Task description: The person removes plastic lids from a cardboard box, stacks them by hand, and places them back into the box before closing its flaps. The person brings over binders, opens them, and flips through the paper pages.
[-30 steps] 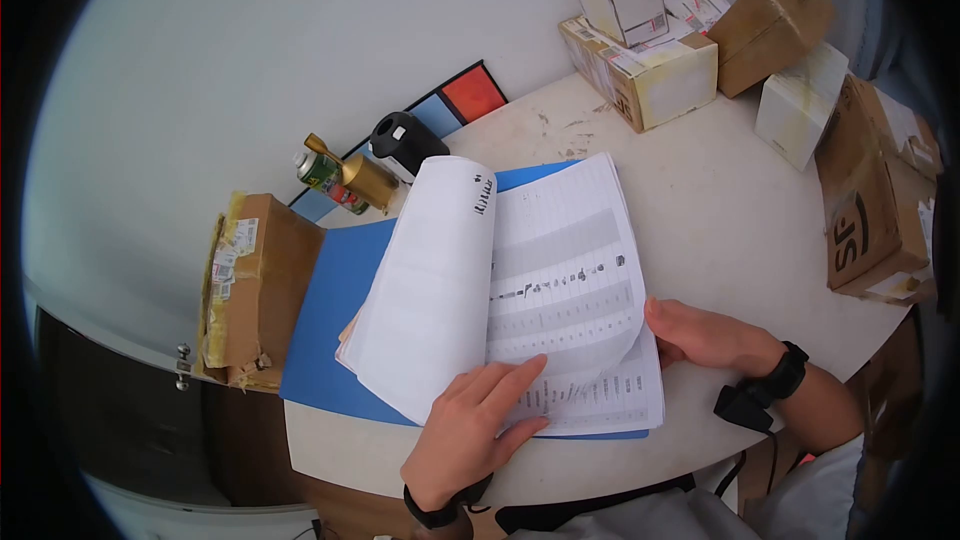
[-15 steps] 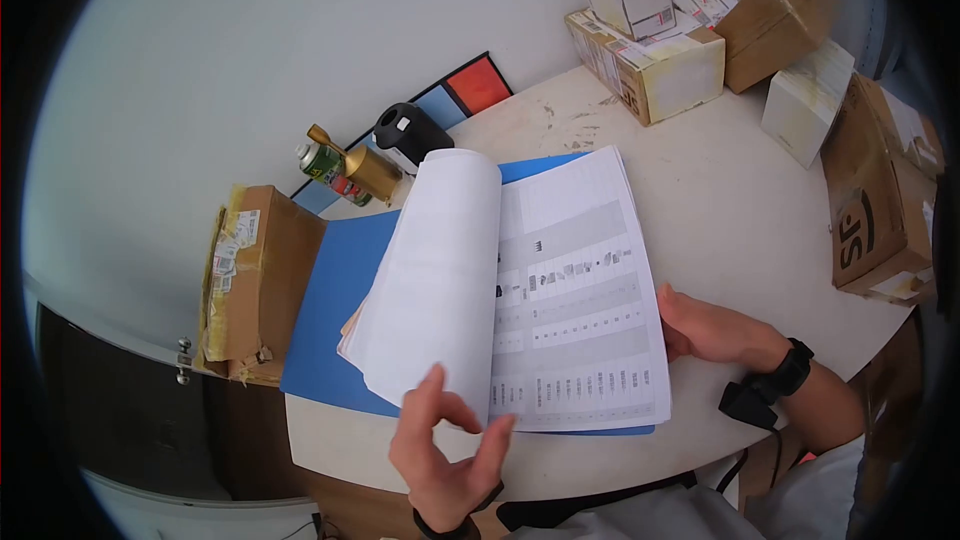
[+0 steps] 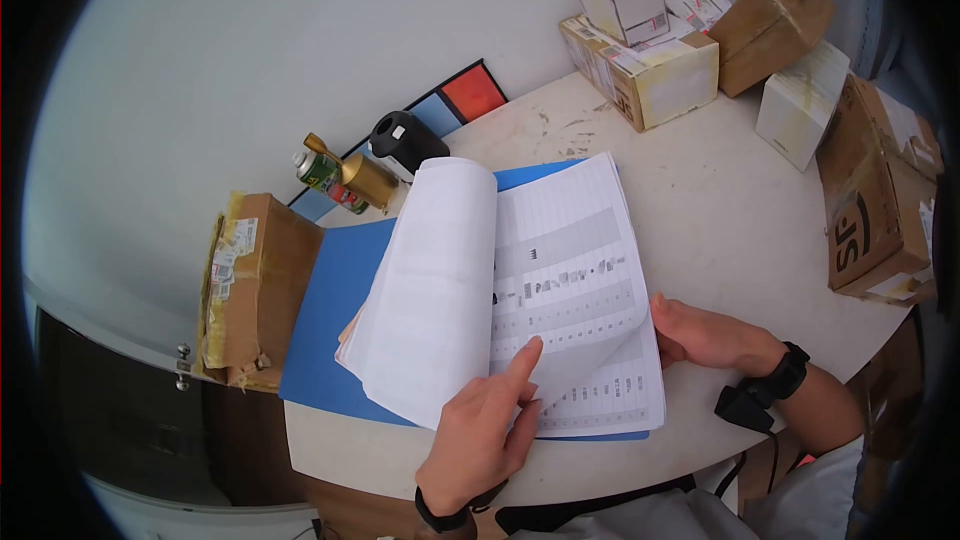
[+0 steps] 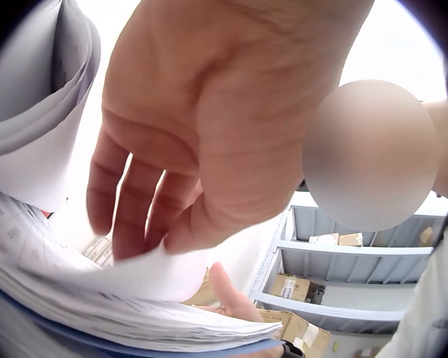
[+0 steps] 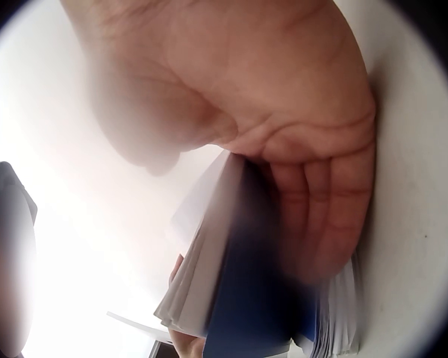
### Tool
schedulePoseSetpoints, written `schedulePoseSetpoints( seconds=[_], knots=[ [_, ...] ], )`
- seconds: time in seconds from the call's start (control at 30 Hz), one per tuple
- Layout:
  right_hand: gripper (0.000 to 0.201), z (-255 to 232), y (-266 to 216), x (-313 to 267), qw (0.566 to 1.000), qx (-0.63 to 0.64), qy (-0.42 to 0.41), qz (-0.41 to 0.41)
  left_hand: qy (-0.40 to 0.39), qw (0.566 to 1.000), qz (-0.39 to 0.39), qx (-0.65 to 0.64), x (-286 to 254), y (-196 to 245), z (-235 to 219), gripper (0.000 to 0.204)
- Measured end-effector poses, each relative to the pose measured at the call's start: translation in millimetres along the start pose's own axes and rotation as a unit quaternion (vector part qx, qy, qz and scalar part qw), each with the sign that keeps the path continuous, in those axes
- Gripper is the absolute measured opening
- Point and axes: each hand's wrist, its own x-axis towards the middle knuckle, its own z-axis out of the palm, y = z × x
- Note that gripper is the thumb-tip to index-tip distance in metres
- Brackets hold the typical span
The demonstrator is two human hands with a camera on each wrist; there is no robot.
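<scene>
A blue folder [image 3: 330,280] lies spread on the table with a thick stack of printed sheets in it. Turned-over pages [image 3: 430,290] bulge in a roll on its left side. My left hand [image 3: 480,430] pinches the lower edge of the top printed sheet [image 3: 560,310] between thumb and fingers; that sheet's edge is lifted and bent in the left wrist view. At the stack's right edge is my right hand [image 3: 710,335], thumb up. In the right wrist view its fingers [image 5: 325,216] reach along the folder's blue cover [image 5: 246,261], fairly straight.
Behind the folder stand a spray can [image 3: 330,180], a gold-coloured pot [image 3: 370,182] and a black cylinder [image 3: 408,143]. A worn cardboard box [image 3: 265,290] is at the left. Several cartons [image 3: 670,85] are piled at the back right, with a large brown box [image 3: 875,200] near the right edge.
My left hand left the sheet, drew back over the rolled pages with fingers spread, then came back to the right and took the sheet's lower edge. My right hand stayed at the stack's edge.
</scene>
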Motion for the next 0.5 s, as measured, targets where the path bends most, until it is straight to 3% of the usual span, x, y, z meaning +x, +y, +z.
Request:
schedulePoseSetpoints(
  seconds=[0.07,0.13,0.2,0.23,0.27,0.33,0.4,0.47,0.5],
  knots=[
    [0.09,-2,3,1,1.0,0.01,-0.003,-0.002,0.129,0.989,-0.062,-0.037,-5,0,-4,0.078],
    [0.09,-1,2,0,1.0,0.01,0.0,0.0,0.316,0.926,-0.19,-0.076,-12,-24,-14,0.078],
    [0.09,0,0,-2,1.0,0.013,0.009,-0.002,0.431,0.866,-0.251,0.015,-31,-51,-34,0.075],
    [0.091,1,-3,-2,1.0,0.007,0.007,-0.006,0.49,0.831,-0.241,0.103,-33,-55,-36,0.073],
    [0.091,2,-5,-2,1.0,-0.001,0.002,-0.006,0.489,0.832,-0.241,0.103,-36,-55,-33,0.073],
    [0.091,-2,2,0,1.0,-0.003,-0.006,0.004,0.473,0.862,-0.16,0.092,-32,-22,-23,0.07],
    [0.091,-2,2,2,1.0,-0.015,-0.015,0.012,0.216,0.975,-0.032,0.039,-29,5,-15,0.069],
    [0.089,1,1,0,1.0,0.003,0.02,0.002,0.007,0.996,0.064,0.069,-2,15,-6,0.077],
    [0.089,1,0,-2,1.0,0.001,0.024,0.002,0.008,0.995,0.068,0.068,3,15,-4,0.077]
  ],
)
